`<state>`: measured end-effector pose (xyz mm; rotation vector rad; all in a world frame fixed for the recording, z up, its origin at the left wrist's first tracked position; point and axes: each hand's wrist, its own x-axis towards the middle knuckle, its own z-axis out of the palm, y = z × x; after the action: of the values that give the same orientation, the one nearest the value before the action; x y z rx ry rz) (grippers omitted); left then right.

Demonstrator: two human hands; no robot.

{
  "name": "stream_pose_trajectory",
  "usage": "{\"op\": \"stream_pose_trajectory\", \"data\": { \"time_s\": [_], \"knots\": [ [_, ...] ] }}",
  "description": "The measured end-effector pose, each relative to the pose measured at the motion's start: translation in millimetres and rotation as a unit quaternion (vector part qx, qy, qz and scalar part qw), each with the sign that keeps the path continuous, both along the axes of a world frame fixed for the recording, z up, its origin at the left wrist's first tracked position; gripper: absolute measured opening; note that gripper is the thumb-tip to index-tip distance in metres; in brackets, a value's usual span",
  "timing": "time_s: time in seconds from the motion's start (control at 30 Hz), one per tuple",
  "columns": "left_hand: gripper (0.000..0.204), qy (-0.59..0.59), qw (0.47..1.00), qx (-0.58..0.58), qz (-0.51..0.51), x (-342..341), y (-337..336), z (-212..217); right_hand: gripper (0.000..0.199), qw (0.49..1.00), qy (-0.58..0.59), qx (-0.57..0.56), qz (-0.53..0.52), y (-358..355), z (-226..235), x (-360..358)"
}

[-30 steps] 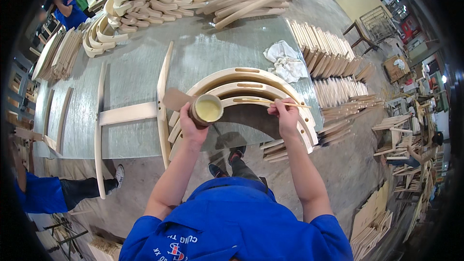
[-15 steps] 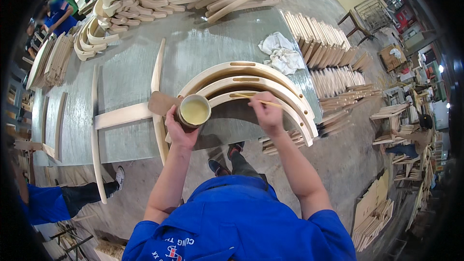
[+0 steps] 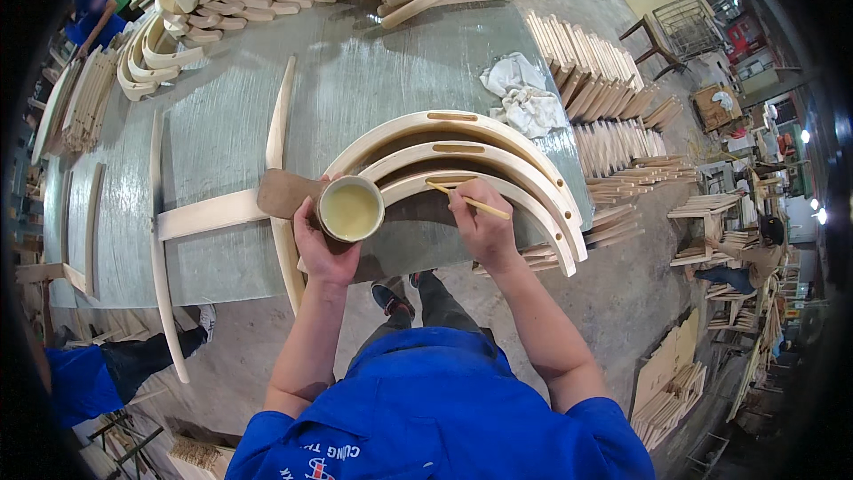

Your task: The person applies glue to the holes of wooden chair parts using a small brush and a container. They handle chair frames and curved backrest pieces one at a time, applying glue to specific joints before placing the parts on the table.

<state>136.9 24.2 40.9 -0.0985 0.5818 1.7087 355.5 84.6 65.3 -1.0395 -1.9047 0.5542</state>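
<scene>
head view: right hand (image 3: pixel 480 224) pinches a thin stick (image 3: pixel 468 201) at the nearest curved rail (image 3: pixel 533 204) by the tabletop's near edge, the left hand (image 3: pixel 322 244) gripping the glue cup (image 3: pixel 350 210) just to its left.

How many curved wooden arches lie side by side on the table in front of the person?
3: the outer arch farthest away, the middle arch inside it, the inner arch nearest, under the right hand. None seems hidden.

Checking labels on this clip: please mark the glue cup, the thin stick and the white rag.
glue cup (image 3: pixel 350 210), head view, on the yellowish liquid inside, held by the left hand (image 3: pixel 322 244).
thin stick (image 3: pixel 484 206), head view, mid-shaft, beside the right hand (image 3: pixel 478 224).
white rag (image 3: pixel 524 100), head view, on its crumpled middle.
</scene>
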Motion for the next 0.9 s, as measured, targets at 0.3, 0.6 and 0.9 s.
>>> {"op": "stream_pose_trajectory", "data": {
  "time_s": [0.3, 0.6, 0.9],
  "knots": [
    [0.045, 0.014, 1.000, 0.007, -0.022, -4, 7, -14, 0.005, 0.993, -0.075, -0.087, -0.012, 12, 28, 24],
    [0.047, -0.016, 0.999, 0.029, -0.042, -1, 27, -5, 0.016, 0.976, -0.110, -0.166, 0.083, 24, 46, 45],
    [0.051, -0.034, 0.997, 0.038, -0.062, 5, 39, -11, 0.010, 0.977, -0.131, -0.169, 0.010, 23, 52, 30]
  ]
}}
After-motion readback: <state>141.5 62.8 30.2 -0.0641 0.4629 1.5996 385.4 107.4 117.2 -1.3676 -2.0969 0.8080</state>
